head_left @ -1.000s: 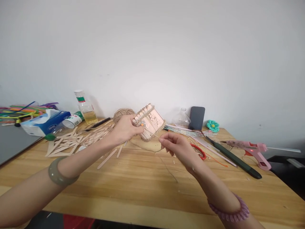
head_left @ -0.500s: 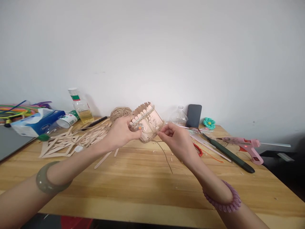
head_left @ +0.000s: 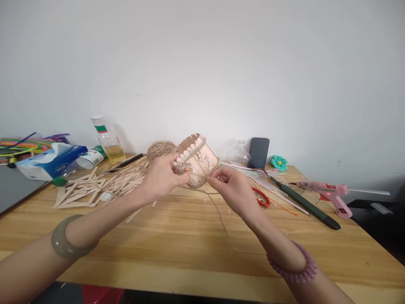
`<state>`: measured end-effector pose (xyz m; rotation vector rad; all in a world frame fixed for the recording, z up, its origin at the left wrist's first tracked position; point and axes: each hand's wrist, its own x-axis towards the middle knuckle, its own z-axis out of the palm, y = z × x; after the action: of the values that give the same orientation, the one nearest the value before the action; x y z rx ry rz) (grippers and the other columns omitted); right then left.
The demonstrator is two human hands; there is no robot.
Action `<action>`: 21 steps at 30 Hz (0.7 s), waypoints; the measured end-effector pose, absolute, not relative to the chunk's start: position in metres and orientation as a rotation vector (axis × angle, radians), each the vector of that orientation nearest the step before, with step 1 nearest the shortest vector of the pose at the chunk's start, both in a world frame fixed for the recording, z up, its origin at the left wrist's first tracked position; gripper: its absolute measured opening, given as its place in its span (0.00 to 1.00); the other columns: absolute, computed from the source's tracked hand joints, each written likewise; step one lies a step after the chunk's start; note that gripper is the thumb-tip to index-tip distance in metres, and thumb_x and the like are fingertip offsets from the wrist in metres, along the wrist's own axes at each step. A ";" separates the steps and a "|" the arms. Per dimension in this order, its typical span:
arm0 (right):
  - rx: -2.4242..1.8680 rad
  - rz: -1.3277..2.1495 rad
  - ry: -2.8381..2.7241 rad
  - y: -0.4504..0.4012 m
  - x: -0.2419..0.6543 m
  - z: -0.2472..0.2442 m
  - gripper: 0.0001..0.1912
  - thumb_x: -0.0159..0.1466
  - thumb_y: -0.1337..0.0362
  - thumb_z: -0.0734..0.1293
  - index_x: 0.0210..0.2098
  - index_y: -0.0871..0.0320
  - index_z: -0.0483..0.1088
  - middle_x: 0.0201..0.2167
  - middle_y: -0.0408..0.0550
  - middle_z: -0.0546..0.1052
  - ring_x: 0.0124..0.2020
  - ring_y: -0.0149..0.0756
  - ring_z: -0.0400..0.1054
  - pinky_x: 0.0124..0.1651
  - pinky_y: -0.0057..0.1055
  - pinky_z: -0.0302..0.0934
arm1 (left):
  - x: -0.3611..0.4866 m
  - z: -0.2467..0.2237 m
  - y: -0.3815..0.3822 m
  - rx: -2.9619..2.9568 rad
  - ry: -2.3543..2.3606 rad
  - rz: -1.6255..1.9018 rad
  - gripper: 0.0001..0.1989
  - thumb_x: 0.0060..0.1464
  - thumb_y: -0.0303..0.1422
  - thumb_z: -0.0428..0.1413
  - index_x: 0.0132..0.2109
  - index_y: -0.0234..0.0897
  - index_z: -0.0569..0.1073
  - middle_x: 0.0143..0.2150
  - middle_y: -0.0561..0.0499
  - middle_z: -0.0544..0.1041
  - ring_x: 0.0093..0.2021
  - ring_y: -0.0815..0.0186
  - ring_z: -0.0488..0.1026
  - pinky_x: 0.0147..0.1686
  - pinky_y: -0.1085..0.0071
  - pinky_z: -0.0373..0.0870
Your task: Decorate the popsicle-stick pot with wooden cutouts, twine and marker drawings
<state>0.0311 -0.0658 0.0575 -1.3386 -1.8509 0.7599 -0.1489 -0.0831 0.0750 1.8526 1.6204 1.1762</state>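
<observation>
Just right of the twine ball (head_left: 160, 150), the left hand (head_left: 160, 179) clamps the craft-stick box (head_left: 198, 161) while the right hand (head_left: 232, 188) pinches twine (head_left: 199, 175) (fingertips together), apparently laying it along the lower edge; next calls for steady tension.

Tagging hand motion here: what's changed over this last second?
The right hand has moved in to the lower edge of the wooden box, which has tipped to show more of its inside. Whether that hand still pinches twine is too fine to tell. The left hand keeps its hold; glue gun and phone stay put, allowing for a slight camera shift.
</observation>
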 end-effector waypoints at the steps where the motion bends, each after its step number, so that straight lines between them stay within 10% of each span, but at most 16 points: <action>1: -1.339 0.789 -1.843 -0.064 0.031 0.056 0.07 0.53 0.60 0.63 0.21 0.56 0.66 0.15 0.38 0.64 0.18 0.29 0.56 0.21 0.25 0.45 | -0.148 0.075 -0.084 1.856 1.637 1.187 0.08 0.40 0.31 0.56 0.32 0.35 0.73 0.26 0.54 0.74 0.25 0.66 0.67 0.26 0.73 0.62; 9: -1.325 0.980 -1.764 -0.054 0.030 0.053 0.11 0.52 0.56 0.64 0.21 0.58 0.66 0.16 0.37 0.61 0.18 0.28 0.53 0.22 0.26 0.45 | -0.144 0.071 -0.085 1.956 1.713 1.242 0.13 0.42 0.31 0.54 0.37 0.33 0.75 0.36 0.47 0.78 0.39 0.56 0.72 0.42 0.63 0.67; 21: -1.337 1.068 -1.750 -0.043 0.024 0.033 0.08 0.53 0.60 0.63 0.22 0.58 0.66 0.17 0.38 0.65 0.20 0.28 0.57 0.23 0.25 0.48 | -0.140 0.062 -0.079 2.139 1.826 1.172 0.06 0.41 0.34 0.54 0.27 0.36 0.70 0.25 0.53 0.71 0.32 0.62 0.68 0.47 0.59 0.63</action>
<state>0.0236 -0.0427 0.0333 -1.3371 -1.7497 1.0682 -0.1401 -0.0790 0.0619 2.1389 1.8265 1.1715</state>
